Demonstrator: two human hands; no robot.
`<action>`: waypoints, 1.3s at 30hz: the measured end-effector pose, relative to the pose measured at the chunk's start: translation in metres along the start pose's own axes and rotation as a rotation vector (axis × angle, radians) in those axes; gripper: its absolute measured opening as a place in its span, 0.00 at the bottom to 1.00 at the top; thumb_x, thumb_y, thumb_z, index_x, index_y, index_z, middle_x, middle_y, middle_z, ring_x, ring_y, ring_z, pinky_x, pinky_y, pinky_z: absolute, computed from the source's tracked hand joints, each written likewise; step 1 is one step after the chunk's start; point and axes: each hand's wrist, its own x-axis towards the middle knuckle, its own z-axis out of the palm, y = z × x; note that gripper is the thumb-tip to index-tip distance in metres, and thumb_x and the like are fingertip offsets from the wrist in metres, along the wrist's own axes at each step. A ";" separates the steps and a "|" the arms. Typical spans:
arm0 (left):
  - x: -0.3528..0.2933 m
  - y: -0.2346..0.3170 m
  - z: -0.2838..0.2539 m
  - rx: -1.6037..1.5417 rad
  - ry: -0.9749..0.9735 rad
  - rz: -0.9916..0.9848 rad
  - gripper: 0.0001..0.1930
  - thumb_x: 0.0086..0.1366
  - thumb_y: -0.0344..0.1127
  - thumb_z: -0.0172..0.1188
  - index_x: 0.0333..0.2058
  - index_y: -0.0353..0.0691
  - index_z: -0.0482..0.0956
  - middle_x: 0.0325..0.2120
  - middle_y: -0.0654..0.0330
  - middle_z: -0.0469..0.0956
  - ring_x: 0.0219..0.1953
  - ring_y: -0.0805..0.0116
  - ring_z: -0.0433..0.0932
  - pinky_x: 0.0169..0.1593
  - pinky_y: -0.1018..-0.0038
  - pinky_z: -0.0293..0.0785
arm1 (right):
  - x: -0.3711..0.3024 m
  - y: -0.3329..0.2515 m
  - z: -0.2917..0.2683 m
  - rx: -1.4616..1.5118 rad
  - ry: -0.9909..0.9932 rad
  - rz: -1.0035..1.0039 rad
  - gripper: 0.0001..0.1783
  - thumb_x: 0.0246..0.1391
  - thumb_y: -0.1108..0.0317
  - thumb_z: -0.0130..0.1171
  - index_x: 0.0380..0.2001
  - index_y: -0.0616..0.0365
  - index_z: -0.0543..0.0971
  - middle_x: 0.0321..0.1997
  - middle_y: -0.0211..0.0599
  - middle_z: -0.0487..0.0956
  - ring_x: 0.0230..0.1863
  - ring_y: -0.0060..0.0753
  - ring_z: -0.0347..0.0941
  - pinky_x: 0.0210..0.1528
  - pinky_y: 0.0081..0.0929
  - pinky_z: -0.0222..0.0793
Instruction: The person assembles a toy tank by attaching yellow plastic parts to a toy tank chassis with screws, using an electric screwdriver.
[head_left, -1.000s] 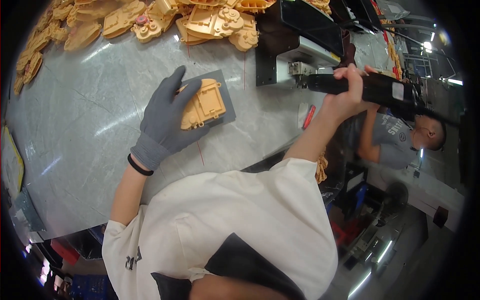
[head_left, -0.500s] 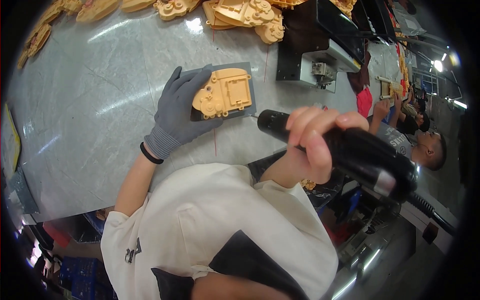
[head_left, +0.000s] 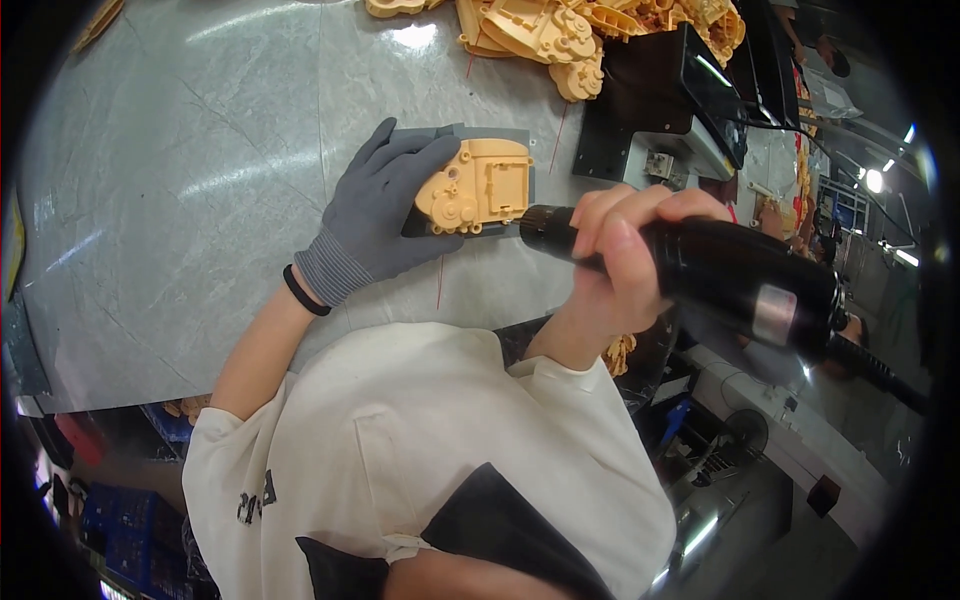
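Note:
A yellow-orange plastic housing (head_left: 505, 183) with a square recess and round bosses lies on a dark grey block (head_left: 531, 160) on the table. My left hand (head_left: 385, 205), in a grey knitted glove, grips its left side, fingers over the far edge and thumb along the near edge. A black electric screwdriver (head_left: 740, 262) is wrapped in the fingers of my bare right hand (head_left: 628, 250). Its nose points left, and the tip is at the lower right corner of the housing; whether it touches there I cannot tell.
Several similar yellow housings (head_left: 535, 30) are heaped at the far side. A black and grey device (head_left: 650, 120) stands right of the block. The screwdriver's black cable (head_left: 880, 380) trails off right. The grey tabletop (head_left: 200, 230) spreads to the left.
The screwdriver has come closer to the housing, its tip now at the lower right corner. My left hand keeps its grip. The whole view has shifted a little.

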 end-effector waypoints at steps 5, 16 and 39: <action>0.001 -0.002 -0.001 -0.017 -0.003 0.011 0.42 0.41 0.42 0.70 0.56 0.43 0.61 0.50 0.59 0.69 0.55 0.63 0.65 0.64 0.58 0.50 | 0.002 0.007 0.001 -0.023 -0.071 -0.027 0.21 0.39 0.81 0.58 0.35 0.58 0.60 0.16 0.32 0.67 0.14 0.24 0.63 0.19 0.22 0.66; 0.001 -0.003 -0.001 -0.019 -0.003 0.007 0.41 0.40 0.42 0.70 0.55 0.42 0.63 0.49 0.55 0.69 0.53 0.60 0.67 0.64 0.57 0.50 | 0.007 -0.006 -0.034 0.085 -0.107 -0.149 0.23 0.39 0.76 0.49 0.44 0.61 0.64 0.16 0.33 0.66 0.14 0.27 0.62 0.23 0.30 0.63; 0.001 0.001 -0.003 0.000 -0.008 -0.004 0.36 0.42 0.43 0.69 0.52 0.45 0.66 0.46 0.56 0.70 0.53 0.60 0.66 0.63 0.56 0.51 | -0.004 -0.009 -0.026 0.249 -0.322 -0.168 0.25 0.42 0.83 0.51 0.44 0.58 0.57 0.19 0.36 0.69 0.16 0.31 0.66 0.24 0.33 0.65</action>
